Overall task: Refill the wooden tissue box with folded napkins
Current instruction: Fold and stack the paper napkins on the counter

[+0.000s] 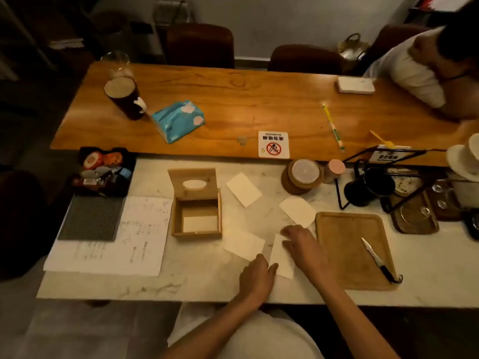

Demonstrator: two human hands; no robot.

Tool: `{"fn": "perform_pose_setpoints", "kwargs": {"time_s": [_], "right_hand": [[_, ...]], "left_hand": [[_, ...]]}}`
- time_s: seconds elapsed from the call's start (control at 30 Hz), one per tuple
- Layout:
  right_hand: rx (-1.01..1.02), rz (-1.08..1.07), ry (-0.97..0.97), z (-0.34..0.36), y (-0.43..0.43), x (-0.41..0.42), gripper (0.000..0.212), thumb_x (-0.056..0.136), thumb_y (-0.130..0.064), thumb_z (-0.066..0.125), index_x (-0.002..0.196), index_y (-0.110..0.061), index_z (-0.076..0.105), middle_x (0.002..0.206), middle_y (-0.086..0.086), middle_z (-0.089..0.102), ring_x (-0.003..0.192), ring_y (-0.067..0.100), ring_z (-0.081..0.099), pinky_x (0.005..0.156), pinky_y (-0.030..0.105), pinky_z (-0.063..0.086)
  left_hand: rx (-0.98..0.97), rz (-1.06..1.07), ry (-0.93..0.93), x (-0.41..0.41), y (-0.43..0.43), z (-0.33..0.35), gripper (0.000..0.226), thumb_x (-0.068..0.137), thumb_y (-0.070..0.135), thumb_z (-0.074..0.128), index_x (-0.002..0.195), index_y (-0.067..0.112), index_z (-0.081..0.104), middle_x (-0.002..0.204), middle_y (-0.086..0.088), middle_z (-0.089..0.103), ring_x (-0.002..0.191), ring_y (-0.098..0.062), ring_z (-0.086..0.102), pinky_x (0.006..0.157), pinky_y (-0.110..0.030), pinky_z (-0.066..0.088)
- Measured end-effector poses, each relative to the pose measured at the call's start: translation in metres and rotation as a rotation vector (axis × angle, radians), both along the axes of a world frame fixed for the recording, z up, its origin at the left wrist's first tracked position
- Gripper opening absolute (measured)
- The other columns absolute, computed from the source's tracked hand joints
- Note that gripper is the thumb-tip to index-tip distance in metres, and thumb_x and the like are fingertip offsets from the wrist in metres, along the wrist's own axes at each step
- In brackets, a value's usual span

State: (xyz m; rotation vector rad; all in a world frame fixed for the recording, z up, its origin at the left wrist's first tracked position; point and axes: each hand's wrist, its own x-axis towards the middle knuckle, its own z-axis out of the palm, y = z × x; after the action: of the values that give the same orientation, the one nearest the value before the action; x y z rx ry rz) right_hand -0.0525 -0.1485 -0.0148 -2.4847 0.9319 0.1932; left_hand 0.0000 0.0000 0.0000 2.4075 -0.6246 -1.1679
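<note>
The wooden tissue box (176,220) stands on the marble counter with its lid (193,183) tipped up at the back. One folded napkin (200,223) lies flat inside it. Three white napkins lie loose on the counter: one (243,189) right of the lid, one (298,210) further right, one (244,245) below the box. A fourth napkin (281,257) lies under both hands. My left hand (255,279) pinches its near left edge. My right hand (302,244) presses flat on its right side.
A wooden cutting board (344,244) with a knife (377,260) lies right of my hands. Paper sheets (124,242) and a grey mat (92,218) lie left of the box. Stacked coasters (303,177), a dark jug (368,187) and a blue tissue pack (177,120) sit beyond. A person leans on the far right.
</note>
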Motion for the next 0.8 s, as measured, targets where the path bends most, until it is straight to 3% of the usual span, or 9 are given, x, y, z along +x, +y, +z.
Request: {"fn": "perform_pose_setpoints", "kwargs": {"time_s": [0.2,0.33,0.5,0.6,0.7,0.8], "right_hand": [[-0.06,0.118,0.131,-0.002,0.002,0.007,0.04,0.088,-0.021,0.063,0.125,-0.021,0.05,0.117,0.005,0.059,0.109,0.026,0.049,0.084,0.035,0.046],[-0.002,0.124,0.174,-0.004,-0.002,0.01,0.037,0.085,-0.005,0.054,0.119,-0.018,0.054,0.117,0.009,0.055,0.105,0.029,0.051,0.084,0.034,0.044],[0.309,0.055,0.134,0.006,-0.01,-0.004,0.016,0.089,-0.006,0.053,0.097,-0.02,0.055,0.1,-0.001,0.058,0.089,0.018,0.056,0.07,0.023,0.044],[0.636,-0.143,-0.133,0.025,-0.012,-0.019,0.015,0.087,-0.001,0.064,0.089,-0.015,0.059,0.09,0.0,0.061,0.085,0.016,0.057,0.07,0.018,0.044],[0.901,-0.391,-0.31,0.044,-0.006,-0.032,0.022,0.086,0.0,0.064,0.103,-0.014,0.059,0.097,0.007,0.061,0.086,0.02,0.059,0.076,0.033,0.051],[0.885,-0.322,-0.284,0.05,0.003,-0.027,0.034,0.088,-0.005,0.064,0.116,-0.023,0.058,0.099,0.011,0.06,0.087,0.024,0.063,0.076,0.038,0.058]], "left_hand": [[0.074,0.002,-0.104,-0.009,-0.015,-0.003,0.042,0.098,0.039,0.047,0.125,0.007,0.044,0.127,-0.013,0.058,0.114,-0.031,0.057,0.089,-0.037,0.044],[0.052,-0.009,-0.134,-0.012,-0.012,-0.008,0.043,0.099,0.034,0.047,0.132,0.008,0.038,0.128,-0.013,0.055,0.113,-0.032,0.056,0.087,-0.038,0.043],[-0.04,-0.076,-0.168,-0.019,0.0,-0.009,0.04,0.096,0.03,0.051,0.132,0.018,0.037,0.129,-0.008,0.047,0.112,-0.026,0.052,0.086,-0.037,0.046],[-0.123,-0.03,-0.185,-0.011,0.009,-0.003,0.038,0.092,0.039,0.056,0.125,0.022,0.048,0.126,-0.002,0.041,0.111,-0.02,0.05,0.082,-0.027,0.044],[-0.269,0.137,-0.103,0.011,0.014,0.009,0.03,0.089,0.035,0.063,0.116,0.021,0.06,0.123,0.004,0.041,0.112,-0.013,0.046,0.091,-0.018,0.043],[-0.379,0.129,-0.016,0.043,0.012,0.025,0.019,0.092,0.023,0.062,0.11,0.02,0.058,0.11,0.003,0.06,0.099,-0.013,0.058,0.077,-0.014,0.046]]}}
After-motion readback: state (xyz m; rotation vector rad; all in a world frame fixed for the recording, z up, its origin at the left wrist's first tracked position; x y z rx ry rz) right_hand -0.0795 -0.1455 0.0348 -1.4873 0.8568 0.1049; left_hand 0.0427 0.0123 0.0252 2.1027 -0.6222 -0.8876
